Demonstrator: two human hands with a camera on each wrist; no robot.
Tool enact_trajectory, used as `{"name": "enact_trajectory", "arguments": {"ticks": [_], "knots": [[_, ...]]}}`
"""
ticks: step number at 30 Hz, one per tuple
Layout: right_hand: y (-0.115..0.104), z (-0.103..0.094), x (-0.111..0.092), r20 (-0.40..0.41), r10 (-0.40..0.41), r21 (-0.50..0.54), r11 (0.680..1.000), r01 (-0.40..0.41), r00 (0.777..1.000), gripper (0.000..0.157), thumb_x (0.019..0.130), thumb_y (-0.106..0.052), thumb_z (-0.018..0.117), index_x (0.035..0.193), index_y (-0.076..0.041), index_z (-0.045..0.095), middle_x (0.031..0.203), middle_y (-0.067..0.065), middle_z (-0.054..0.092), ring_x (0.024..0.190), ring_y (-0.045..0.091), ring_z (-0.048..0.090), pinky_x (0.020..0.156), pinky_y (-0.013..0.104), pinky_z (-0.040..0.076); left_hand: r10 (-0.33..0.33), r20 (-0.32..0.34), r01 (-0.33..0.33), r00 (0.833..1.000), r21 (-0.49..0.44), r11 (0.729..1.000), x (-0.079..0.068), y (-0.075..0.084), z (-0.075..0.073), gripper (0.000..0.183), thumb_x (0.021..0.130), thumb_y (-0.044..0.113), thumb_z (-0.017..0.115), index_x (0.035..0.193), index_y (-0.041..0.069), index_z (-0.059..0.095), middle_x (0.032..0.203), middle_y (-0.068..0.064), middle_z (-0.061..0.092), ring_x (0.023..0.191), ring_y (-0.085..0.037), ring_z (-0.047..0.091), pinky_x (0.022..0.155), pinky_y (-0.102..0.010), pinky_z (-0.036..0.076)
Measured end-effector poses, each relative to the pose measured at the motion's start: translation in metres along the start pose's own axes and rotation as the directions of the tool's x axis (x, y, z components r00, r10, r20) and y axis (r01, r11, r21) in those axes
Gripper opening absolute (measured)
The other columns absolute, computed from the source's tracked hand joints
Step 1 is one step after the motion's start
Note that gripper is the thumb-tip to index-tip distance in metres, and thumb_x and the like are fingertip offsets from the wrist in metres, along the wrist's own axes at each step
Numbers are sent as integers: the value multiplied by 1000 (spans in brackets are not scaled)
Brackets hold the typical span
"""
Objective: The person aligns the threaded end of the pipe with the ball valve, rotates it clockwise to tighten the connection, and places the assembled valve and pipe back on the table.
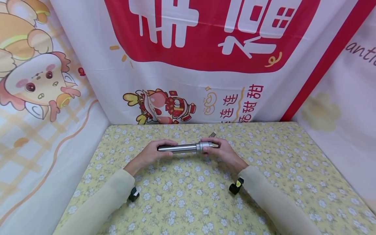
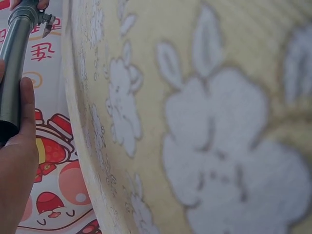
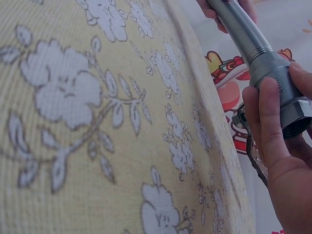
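Observation:
A straight silver metal pipe [image 1: 182, 148] lies crosswise above the table, its right end meeting a metal ball valve [image 1: 202, 146]. My left hand [image 1: 157, 149] grips the pipe near its left end, thumb and fingers on opposite sides. Around the valve are the fingers and thumb of my right hand [image 1: 219, 150]. The valve's lever [image 1: 212, 134] points up past the right hand in the head view. In the right wrist view, a few threads [image 3: 259, 54] show where pipe and valve join, and the valve's near end is an open hex-shaped mouth [image 3: 297, 117].
A yellow flowered cloth [image 1: 182, 195] covers the table. Behind it hangs a white and red printed curtain [image 1: 188, 75], with more printed cloth [image 1: 73, 137] on the left and at the right [image 1: 337, 130]. Small black wrist cameras [image 1: 236, 186] sit on both sleeves.

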State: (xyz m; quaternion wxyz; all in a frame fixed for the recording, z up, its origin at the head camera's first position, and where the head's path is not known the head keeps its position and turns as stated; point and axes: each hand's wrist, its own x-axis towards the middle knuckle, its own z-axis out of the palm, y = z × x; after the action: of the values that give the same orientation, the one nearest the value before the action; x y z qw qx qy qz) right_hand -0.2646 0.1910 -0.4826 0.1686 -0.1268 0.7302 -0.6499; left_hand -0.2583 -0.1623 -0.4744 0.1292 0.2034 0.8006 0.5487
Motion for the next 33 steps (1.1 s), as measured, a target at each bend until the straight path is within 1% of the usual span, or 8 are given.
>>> {"name": "enact_trajectory", "arguments": {"ticks": [2,5,7,13,19,23,29,33], "knots": [[0,0,0,2,-1,-2,1000,1,1000,63,98,-35,85,153,-13,64,146,11,65,112,26,77,105,48,60,4,3,-4,1000,-1,1000,1,0,0,40,102,15,79,142,22,74,152,-7,65,134,-34,64,110,-46,52],[-1,0,0,0,-1,-3,1000,1,1000,57,98,-35,85,149,-19,68,145,10,66,113,27,77,104,48,60,6,5,-6,1000,-3,1000,1,0,0,41,101,15,80,141,22,74,151,-7,66,134,-34,64,110,-44,52],[0,0,1,-1,-2,-3,1000,2,1000,56,98,-35,85,149,-21,69,145,10,66,113,27,77,103,47,61,4,4,-4,1000,-9,1000,2,1,0,41,101,13,81,141,21,75,151,-7,66,134,-34,64,109,-44,52],[0,0,3,2,6,-6,1000,-6,1000,65,98,-36,85,154,-12,62,146,10,65,114,27,77,103,46,61,0,-5,0,1000,-6,1000,2,3,1,45,100,6,79,142,19,73,151,-9,66,134,-37,63,109,-44,53],[-1,0,2,10,0,-12,1000,0,1000,64,98,-36,84,154,-12,63,147,10,64,114,27,77,103,45,61,2,0,-2,1000,2,1000,2,1,0,51,99,8,81,148,14,68,153,-14,64,136,-40,62,109,-44,53],[-2,0,1,12,-7,-11,1000,7,1000,61,99,-35,84,152,-14,65,147,10,64,113,27,77,103,46,61,0,1,0,1000,-2,1000,2,1,0,51,99,8,81,148,15,68,152,-13,65,136,-39,63,109,-45,53],[-2,0,1,7,1,-3,1000,-1,1000,53,97,-36,86,146,-23,70,147,9,65,115,27,76,102,45,62,3,-5,-3,1000,25,1000,1,2,1,49,100,7,79,147,15,69,151,-13,66,135,-37,63,111,-45,52],[-2,0,2,7,6,-2,1000,-6,1000,56,96,-37,86,147,-21,69,146,10,65,115,27,76,101,43,62,-1,-12,2,1000,38,999,2,1,2,48,100,6,79,147,17,70,151,-11,66,135,-38,63,110,-43,52]]}}
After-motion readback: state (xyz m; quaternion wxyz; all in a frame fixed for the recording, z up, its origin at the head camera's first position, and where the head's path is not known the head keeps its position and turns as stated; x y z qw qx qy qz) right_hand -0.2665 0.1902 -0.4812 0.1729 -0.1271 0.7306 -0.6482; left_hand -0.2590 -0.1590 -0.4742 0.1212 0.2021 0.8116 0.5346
